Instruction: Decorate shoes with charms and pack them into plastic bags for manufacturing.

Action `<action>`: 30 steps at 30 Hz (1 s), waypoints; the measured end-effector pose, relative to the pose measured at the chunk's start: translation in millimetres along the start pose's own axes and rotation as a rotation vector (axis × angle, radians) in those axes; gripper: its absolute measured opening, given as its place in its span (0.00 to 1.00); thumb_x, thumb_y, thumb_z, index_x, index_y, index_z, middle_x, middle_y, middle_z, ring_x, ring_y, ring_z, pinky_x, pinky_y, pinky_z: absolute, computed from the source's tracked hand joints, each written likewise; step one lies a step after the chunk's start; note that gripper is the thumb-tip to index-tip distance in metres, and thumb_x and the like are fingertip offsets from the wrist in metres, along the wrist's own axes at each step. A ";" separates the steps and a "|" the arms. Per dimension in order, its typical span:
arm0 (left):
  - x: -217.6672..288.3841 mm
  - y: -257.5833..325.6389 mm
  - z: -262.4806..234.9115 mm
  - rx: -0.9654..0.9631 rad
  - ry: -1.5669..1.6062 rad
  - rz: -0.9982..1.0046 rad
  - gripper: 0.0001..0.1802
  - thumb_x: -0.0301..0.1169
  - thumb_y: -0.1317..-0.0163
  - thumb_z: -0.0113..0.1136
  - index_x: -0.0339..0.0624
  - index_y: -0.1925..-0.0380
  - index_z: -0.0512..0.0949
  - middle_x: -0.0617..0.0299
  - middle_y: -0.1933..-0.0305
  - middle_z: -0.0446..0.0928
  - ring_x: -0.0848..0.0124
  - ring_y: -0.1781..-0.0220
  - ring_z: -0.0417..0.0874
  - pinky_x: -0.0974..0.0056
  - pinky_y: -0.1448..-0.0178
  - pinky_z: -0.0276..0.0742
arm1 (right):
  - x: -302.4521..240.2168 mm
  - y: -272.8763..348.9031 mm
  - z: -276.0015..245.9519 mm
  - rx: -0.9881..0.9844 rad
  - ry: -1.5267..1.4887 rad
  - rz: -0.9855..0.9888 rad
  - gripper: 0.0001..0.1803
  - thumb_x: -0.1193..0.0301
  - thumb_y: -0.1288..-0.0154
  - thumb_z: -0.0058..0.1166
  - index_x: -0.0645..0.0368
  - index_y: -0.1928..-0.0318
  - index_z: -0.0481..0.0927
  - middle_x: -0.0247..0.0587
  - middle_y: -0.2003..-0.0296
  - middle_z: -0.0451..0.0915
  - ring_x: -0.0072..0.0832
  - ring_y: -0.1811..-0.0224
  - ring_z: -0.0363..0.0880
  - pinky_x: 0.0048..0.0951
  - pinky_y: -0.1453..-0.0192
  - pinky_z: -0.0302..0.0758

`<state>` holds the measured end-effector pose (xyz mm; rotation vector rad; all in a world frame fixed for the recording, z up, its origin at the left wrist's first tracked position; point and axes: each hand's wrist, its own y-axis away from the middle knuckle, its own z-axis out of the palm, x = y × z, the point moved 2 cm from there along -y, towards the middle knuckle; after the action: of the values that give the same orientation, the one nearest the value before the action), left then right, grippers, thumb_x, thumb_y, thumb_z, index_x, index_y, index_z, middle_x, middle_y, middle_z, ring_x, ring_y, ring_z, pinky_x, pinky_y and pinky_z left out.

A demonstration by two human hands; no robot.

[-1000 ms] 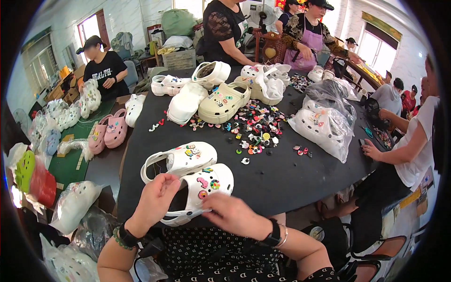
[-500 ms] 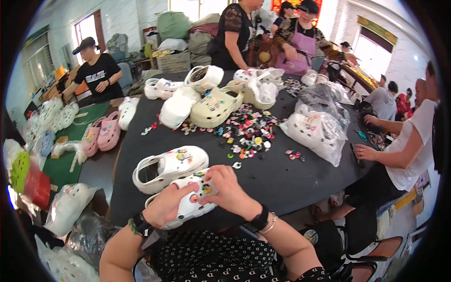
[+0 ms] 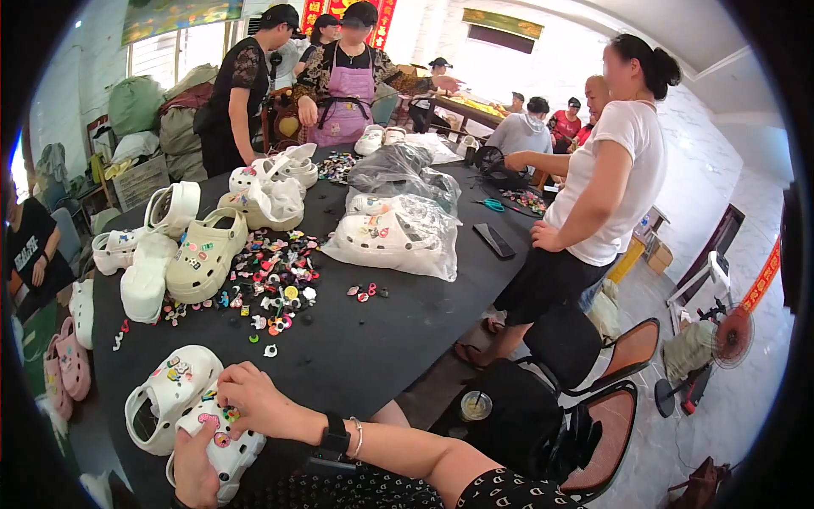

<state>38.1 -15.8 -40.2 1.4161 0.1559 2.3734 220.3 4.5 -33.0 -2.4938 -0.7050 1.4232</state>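
Observation:
Near the front left of the dark table, a white clog (image 3: 231, 467) decorated with colourful charms is gripped by my left hand (image 3: 195, 468), the thumb lying on its upper. My right hand (image 3: 264, 409) bends over the same clog, fingers closed at a multicoloured shoe charm (image 3: 229, 414) on its top; the fingertips are partly hidden. Right beside it on the left rests a matching white clog (image 3: 174, 378), also with charms. A loose pile of shoe charms (image 3: 273, 276) spreads over the table beyond my hands.
Beige clogs (image 3: 203, 259) and white ones stand behind the pile. Bagged clogs (image 3: 394, 246) lie mid-table, near a black phone-like slab (image 3: 493, 240) and teal scissors (image 3: 490, 204). A person in white (image 3: 615, 182) stands at the right edge; chairs (image 3: 568, 348) sit below.
My view has swung to the right, so the table and clogs appear farther left. Both hands stay on the same clog. The person in white now stands upright, a hand at the hip.

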 end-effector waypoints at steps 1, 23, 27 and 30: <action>-0.9 -1.2 -1.9 0.032 0.003 -0.001 0.23 0.20 0.35 0.56 0.34 0.39 0.68 0.52 0.45 0.78 0.61 0.48 0.83 0.57 0.46 0.80 | 0.9 0.4 0.2 -0.006 -0.006 0.004 0.27 0.71 0.66 0.76 0.54 0.63 0.75 0.35 0.50 0.71 0.41 0.43 0.65 0.41 0.42 0.66; 18.2 22.3 -14.3 -0.119 -0.967 0.146 0.25 0.27 0.34 0.43 0.37 0.37 0.74 0.45 0.44 0.78 0.52 0.42 0.77 0.54 0.37 0.70 | 7.1 6.9 13.7 0.230 -0.015 -0.094 0.04 0.72 0.43 0.66 0.57 0.68 0.83 0.34 0.54 0.78 0.36 0.45 0.71 0.36 0.46 0.68; 13.9 17.5 -5.3 -0.058 -0.892 0.058 0.24 0.28 0.32 0.41 0.36 0.38 0.74 0.44 0.45 0.78 0.54 0.41 0.77 0.56 0.34 0.68 | 16.7 -2.8 2.1 0.126 -0.185 0.081 0.04 0.73 0.42 0.65 0.58 0.67 0.85 0.34 0.58 0.80 0.35 0.48 0.72 0.34 0.50 0.71; -2.3 1.1 -9.7 0.070 -0.106 0.046 0.21 0.23 0.36 0.59 0.34 0.43 0.71 0.53 0.48 0.80 0.62 0.53 0.84 0.58 0.47 0.81 | 15.0 -2.9 0.9 0.123 -0.187 0.018 0.04 0.73 0.42 0.65 0.57 0.65 0.86 0.35 0.60 0.81 0.34 0.50 0.73 0.32 0.53 0.74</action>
<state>30.4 -16.8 -46.6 1.5905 0.1825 2.3431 225.0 14.2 -43.8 -2.3020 -0.6084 1.6686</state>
